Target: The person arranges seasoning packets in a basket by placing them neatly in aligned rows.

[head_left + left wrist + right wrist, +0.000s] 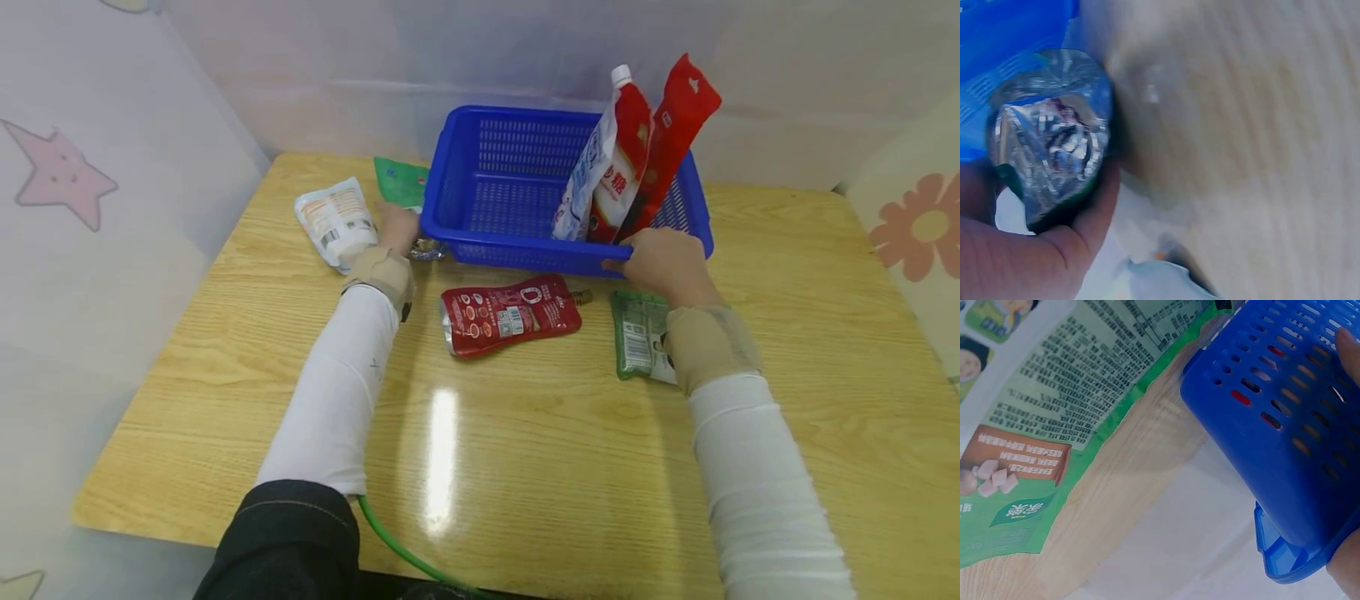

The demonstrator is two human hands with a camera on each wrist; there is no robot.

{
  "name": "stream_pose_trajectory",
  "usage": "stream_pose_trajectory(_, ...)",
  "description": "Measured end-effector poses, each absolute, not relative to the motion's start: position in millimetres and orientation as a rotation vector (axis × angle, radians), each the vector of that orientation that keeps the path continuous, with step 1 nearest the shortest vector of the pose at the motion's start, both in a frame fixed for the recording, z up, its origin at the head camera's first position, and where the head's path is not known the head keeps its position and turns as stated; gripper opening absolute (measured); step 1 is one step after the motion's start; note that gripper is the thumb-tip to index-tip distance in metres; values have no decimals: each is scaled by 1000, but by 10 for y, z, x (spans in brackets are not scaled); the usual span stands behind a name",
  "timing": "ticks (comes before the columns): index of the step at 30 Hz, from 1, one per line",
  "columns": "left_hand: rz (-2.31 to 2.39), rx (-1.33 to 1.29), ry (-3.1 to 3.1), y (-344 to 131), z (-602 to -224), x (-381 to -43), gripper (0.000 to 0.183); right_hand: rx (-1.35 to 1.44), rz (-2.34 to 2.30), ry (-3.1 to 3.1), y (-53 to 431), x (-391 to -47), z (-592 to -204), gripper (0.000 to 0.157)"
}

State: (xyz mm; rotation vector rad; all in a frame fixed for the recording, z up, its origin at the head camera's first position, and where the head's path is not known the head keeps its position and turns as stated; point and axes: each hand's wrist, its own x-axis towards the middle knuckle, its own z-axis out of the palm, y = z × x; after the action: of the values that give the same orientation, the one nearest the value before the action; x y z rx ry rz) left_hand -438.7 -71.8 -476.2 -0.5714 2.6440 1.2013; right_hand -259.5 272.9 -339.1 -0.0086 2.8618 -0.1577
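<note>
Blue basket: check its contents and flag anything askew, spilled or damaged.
The tall red packet in the blue basket looks askew: in the head view it leans rightward, its top jutting above the rim. I see no spill or tear.

Pale walls [112, 275] surround a glossy wooden table [540, 467]

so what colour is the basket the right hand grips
The basket is blue, clearest in the head view.

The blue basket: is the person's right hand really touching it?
Touching. The head view shows the right hand gripping the near rim of the blue basket.
</note>
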Motion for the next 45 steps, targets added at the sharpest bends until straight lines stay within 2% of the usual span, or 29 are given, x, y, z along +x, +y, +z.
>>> stream_pose_trajectory(3,1140,-551,2684,-712,-4495,-4092,91,-19,-168,2864,2719,-2587,-3412,45)
stream_pose_trajectory(6,1094,-544,2693,-736,-4264,-3909,88,-32,-173,2870,2700,-2578,-3424,44)
stream_pose_trajectory(11,1275,-625,2677,-866,-4587,-4140,86,-32,-167,2875,2685,-2585,-3423,44)
stream_pose_trajectory(13,1358,-644,2644,-874,-4588,-4110,87,-27,-166,2871,2685,-2590,-3419,44)
stream_pose_trajectory(18,1360,-605,2564,-731,-3963,-3626,75,-12,-171,2861,2693,-2590,-3410,43)
stream_pose_trajectory(22,1168,-492,2666,-646,-3767,-3478,65,-13,-170,2863,2713,-2587,-3415,43)
stream_pose_trajectory(25,1098,-386,2744,-618,-3746,-3472,55,-14,-165,2868,2726,-2585,-3418,43)
stream_pose_trajectory(30,1162,-348,2754,-623,-3796,-3486,50,-17,-162,2858,2727,-2589,-3423,43)
stream_pose_trajectory(45,1413,-616,2700,-664,-3767,-3446,51,-6,-149,2862,2736,-2593,-3400,43)
